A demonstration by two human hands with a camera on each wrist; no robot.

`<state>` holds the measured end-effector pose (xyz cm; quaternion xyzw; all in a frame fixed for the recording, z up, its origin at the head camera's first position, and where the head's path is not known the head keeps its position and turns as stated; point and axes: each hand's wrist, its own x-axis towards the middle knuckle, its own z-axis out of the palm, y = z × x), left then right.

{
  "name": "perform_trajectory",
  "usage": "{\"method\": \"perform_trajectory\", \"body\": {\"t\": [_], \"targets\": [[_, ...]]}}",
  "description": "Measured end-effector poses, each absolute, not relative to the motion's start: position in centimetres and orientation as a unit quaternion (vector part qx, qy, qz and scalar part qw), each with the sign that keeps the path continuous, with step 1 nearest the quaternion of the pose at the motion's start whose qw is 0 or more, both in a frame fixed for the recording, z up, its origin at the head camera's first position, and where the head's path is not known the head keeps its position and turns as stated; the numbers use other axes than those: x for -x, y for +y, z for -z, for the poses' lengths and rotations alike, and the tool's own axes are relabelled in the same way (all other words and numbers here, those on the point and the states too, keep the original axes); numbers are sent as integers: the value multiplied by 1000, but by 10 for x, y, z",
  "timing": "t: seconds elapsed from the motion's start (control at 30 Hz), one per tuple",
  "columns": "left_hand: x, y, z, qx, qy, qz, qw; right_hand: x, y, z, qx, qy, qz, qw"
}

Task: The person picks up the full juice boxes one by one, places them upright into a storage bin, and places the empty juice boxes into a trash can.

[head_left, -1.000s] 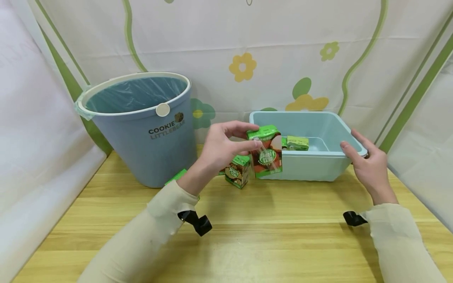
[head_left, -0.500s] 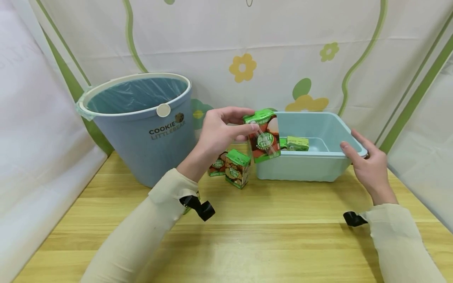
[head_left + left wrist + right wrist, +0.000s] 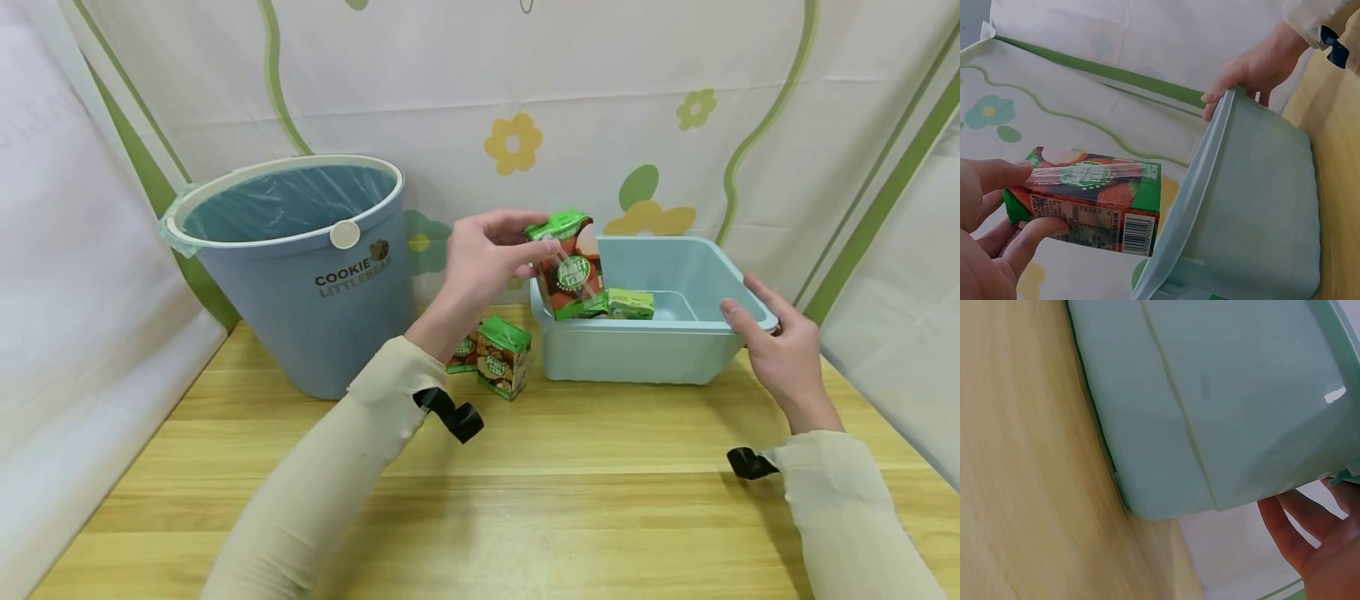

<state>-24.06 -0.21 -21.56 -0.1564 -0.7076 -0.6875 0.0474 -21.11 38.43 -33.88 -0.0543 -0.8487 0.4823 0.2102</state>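
Observation:
My left hand (image 3: 480,258) pinches a small juice box (image 3: 573,279) near its top, thumb on the front and fingers behind. The box is red and green, with a wrapped straw stuck on its face; in the left wrist view the juice box (image 3: 1097,197) shows a barcode. It hangs tilted over the left end of a pale blue plastic bin (image 3: 630,354). My right hand (image 3: 787,358) holds the bin's right rim, thumb on top and fingers along the outside. Inside the bin lies a light green box (image 3: 632,305), with another partly hidden behind the held one.
Left of the bin, a brown and green juice box (image 3: 502,362) stands on the wooden table (image 3: 600,500), a red one (image 3: 463,354) just behind it. At the back left stands a tall blue bucket (image 3: 322,308) with a plastic liner. A patterned white cloth (image 3: 592,100) hangs behind.
My left hand has lifted the juice box from in front of the bin's left corner up over its rim, lately shifting slightly right. My right hand stays on the rim.

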Motion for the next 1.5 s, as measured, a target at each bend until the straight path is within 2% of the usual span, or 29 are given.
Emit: {"method": "perform_trajectory", "body": {"t": [0.63,0.87,1.23,1.5], "targets": [[280,40,229,139,-710,683,99,210,386,339,53,-845,-493,202],[289,47,234,119,-714,681,108,210,385,338,57,-845,-492,204],[300,68,254,88,-728,663,151,212,387,341,51,-845,-491,205],[308,78,259,78,-735,655,158,214,385,341,51,-845,-490,209]]}}
